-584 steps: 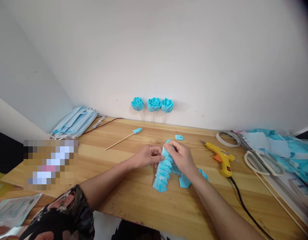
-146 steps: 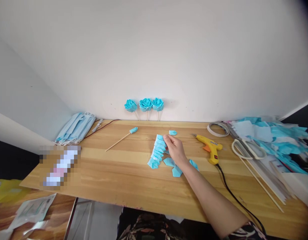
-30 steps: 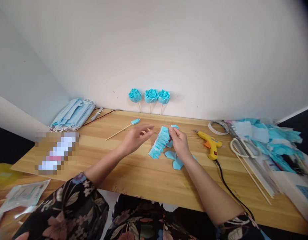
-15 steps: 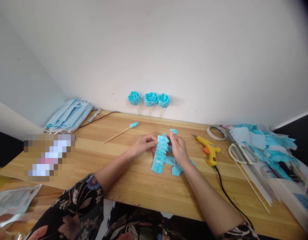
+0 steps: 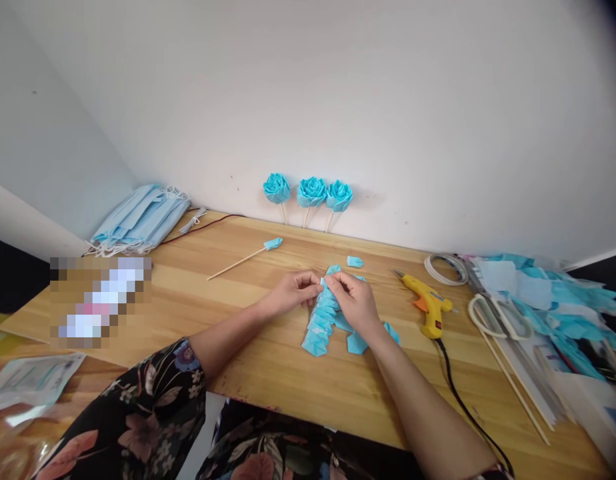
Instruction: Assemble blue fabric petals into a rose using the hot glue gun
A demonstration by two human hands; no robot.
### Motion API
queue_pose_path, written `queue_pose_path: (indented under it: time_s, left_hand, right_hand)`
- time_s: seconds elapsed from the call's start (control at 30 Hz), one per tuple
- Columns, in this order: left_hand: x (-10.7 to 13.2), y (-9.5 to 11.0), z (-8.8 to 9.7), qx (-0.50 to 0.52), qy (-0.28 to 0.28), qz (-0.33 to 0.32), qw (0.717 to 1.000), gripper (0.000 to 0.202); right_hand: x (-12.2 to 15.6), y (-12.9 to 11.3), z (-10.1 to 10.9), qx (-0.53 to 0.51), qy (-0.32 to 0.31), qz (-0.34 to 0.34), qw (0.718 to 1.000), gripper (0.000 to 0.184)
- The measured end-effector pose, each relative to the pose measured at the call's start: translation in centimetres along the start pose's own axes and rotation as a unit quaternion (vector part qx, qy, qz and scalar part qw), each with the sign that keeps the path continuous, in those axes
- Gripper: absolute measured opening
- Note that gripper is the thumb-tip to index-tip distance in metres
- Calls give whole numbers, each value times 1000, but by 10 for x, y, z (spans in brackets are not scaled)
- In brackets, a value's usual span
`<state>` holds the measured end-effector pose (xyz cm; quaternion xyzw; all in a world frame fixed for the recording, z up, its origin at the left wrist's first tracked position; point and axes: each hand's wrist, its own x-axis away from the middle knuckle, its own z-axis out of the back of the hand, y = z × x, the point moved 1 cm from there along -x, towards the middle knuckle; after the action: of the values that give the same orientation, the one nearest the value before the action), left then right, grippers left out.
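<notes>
A row of overlapping folded blue petals (image 5: 320,327) lies on the wooden table (image 5: 268,360) in front of me. My left hand (image 5: 291,295) pinches the strip's far end from the left side. My right hand (image 5: 354,303) pinches the same end from the right, its fingers closed on the top petal. Loose blue petal pieces (image 5: 358,343) lie under and beside my right wrist. One small folded petal (image 5: 355,262) sits alone farther back. A wooden skewer with a blue tip (image 5: 245,259) lies to the left of my hands.
Three finished blue roses on sticks (image 5: 308,193) lean against the wall. A yellow glue gun (image 5: 428,308) with a black cord lies to the right. Scissors (image 5: 498,317), a tape roll (image 5: 443,267), skewers and blue scraps (image 5: 553,293) crowd the right side. Face masks (image 5: 138,220) are stacked at back left.
My left hand came in from the open air and closed on the strip's far end beside my right hand. Both hands now pinch the top petal together.
</notes>
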<state>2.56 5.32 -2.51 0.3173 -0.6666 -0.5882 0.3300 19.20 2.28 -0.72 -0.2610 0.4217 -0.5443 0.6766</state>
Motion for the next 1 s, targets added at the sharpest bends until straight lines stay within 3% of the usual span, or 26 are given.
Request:
queue_pose_path:
  time_s: [0.23,0.4,0.57,0.8,1.0]
  left_hand:
    - [-1,1,3,20,50,-16,998,52]
    - [-1,0,7,29,86,-13,996,51]
    - [-2,-1,6,27,82,-14,996,51]
    - [-2,1,5,23,67,-10,997,51]
    - [-3,-4,7,29,73,-4,997,50]
  right_hand:
    - [-2,4,2,-110,31,-57,992,42]
    - [-2,6,2,-127,24,-67,989,46]
    - [-2,6,0,-116,-17,-69,991,37]
    - [-1,8,-1,-84,-3,-66,994,37]
    - [-1,4,1,-109,26,-59,992,47]
